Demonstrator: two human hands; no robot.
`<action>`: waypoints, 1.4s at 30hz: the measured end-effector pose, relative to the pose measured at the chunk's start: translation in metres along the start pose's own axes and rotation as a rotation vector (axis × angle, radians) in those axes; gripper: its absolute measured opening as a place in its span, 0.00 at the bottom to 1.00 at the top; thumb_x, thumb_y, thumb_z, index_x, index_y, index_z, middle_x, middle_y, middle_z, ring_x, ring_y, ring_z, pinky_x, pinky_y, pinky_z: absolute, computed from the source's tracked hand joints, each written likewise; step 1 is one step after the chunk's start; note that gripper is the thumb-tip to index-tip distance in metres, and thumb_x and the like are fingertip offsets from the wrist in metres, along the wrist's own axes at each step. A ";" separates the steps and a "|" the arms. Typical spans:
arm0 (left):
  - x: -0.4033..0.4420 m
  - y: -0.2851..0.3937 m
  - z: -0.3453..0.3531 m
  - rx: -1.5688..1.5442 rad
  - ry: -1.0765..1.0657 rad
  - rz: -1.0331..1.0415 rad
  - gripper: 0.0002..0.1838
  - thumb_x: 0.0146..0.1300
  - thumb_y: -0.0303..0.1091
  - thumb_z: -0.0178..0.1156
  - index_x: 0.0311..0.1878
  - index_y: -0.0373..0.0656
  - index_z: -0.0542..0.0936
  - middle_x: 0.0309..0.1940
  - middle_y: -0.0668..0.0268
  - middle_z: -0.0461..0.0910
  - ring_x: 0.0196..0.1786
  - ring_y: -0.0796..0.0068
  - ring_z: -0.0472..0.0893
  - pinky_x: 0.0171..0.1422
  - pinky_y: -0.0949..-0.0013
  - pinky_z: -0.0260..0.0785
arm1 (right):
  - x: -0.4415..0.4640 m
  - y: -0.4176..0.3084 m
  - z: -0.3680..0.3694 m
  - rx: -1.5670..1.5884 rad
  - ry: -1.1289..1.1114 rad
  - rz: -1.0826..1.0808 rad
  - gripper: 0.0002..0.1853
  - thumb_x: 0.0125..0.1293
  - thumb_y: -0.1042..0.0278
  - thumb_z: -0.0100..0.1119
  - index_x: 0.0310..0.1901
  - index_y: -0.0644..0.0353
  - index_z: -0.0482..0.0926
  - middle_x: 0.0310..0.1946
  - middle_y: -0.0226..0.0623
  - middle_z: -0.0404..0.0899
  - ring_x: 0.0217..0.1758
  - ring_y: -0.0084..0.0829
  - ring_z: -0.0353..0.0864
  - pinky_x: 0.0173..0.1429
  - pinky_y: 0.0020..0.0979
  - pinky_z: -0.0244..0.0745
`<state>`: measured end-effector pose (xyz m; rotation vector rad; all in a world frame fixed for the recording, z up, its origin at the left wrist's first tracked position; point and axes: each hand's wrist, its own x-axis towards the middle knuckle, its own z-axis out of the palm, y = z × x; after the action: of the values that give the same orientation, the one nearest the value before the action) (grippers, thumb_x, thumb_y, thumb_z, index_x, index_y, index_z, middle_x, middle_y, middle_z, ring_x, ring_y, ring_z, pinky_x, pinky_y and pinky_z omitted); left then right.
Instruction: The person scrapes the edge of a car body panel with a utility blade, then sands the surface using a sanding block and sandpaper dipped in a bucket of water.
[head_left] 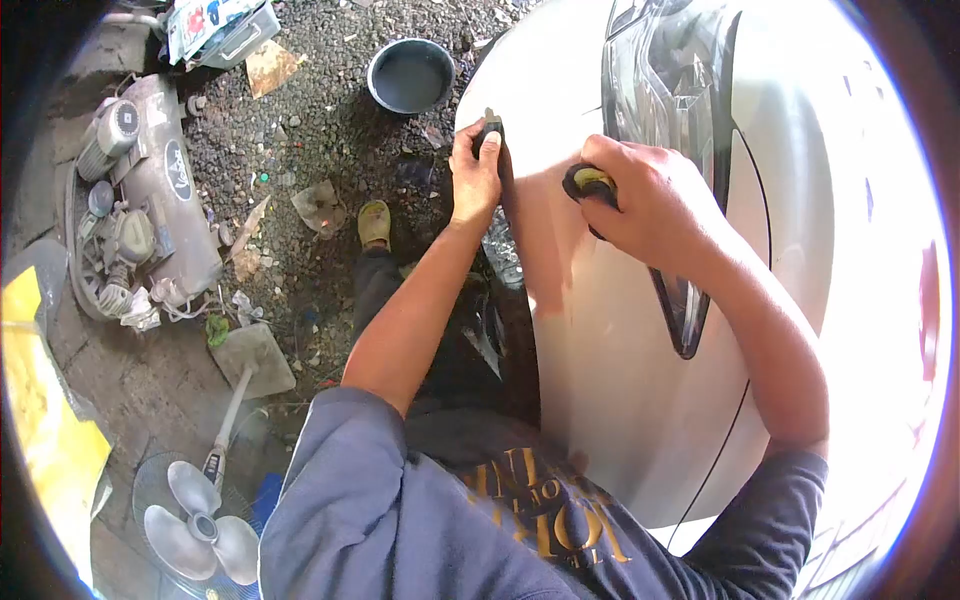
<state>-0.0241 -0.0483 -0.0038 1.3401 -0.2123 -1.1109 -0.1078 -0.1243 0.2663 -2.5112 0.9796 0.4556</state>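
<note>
Along the bumper edge of a white car [600, 400], my left hand [476, 180] is closed on a small dark piece [492, 126] with a lighter tip; its exact kind is unclear. My right hand [655, 205] is wrapped round a black-and-yellow pad [592, 183] over the painted panel, beside the headlight [680, 110]. My fingers partly hide the pad, and I cannot tell whether it touches the paint. A pinkish-brown patch [545, 230] shows on the panel between my hands.
A bucket of dark liquid [411, 78] stands on the gravel ahead. To the left are an air compressor [165, 190], a plastic box [235, 40] and a standing fan [200, 530]. My foot in a yellow-green clog [374, 222] is beside the car.
</note>
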 end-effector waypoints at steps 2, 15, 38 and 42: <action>-0.021 -0.009 -0.002 0.086 0.009 0.114 0.21 0.75 0.38 0.63 0.65 0.38 0.76 0.63 0.46 0.78 0.68 0.51 0.75 0.75 0.52 0.64 | 0.002 0.002 -0.001 -0.008 0.006 -0.029 0.12 0.64 0.62 0.64 0.44 0.59 0.78 0.32 0.49 0.84 0.40 0.54 0.87 0.45 0.51 0.81; -0.082 -0.041 -0.011 0.287 0.032 0.219 0.20 0.76 0.38 0.61 0.65 0.39 0.76 0.67 0.51 0.76 0.71 0.53 0.73 0.76 0.52 0.64 | 0.001 -0.002 -0.002 -0.065 -0.046 -0.019 0.12 0.64 0.62 0.63 0.44 0.59 0.78 0.32 0.49 0.85 0.40 0.54 0.87 0.46 0.51 0.82; -0.089 -0.036 -0.015 0.357 0.042 0.063 0.23 0.79 0.41 0.56 0.71 0.41 0.73 0.67 0.51 0.76 0.71 0.53 0.72 0.77 0.54 0.62 | 0.001 -0.001 -0.002 -0.077 -0.048 -0.060 0.12 0.64 0.63 0.63 0.44 0.59 0.77 0.33 0.47 0.84 0.40 0.53 0.87 0.45 0.50 0.82; -0.015 -0.037 -0.017 0.183 0.031 -0.057 0.23 0.78 0.42 0.58 0.69 0.40 0.76 0.64 0.46 0.78 0.63 0.49 0.77 0.69 0.51 0.70 | 0.000 0.000 0.000 -0.056 -0.036 -0.043 0.12 0.64 0.63 0.64 0.44 0.59 0.77 0.34 0.47 0.84 0.39 0.52 0.87 0.45 0.50 0.82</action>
<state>-0.0387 -0.0198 -0.0328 1.5336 -0.2595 -1.1383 -0.1084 -0.1243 0.2664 -2.5587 0.9098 0.5203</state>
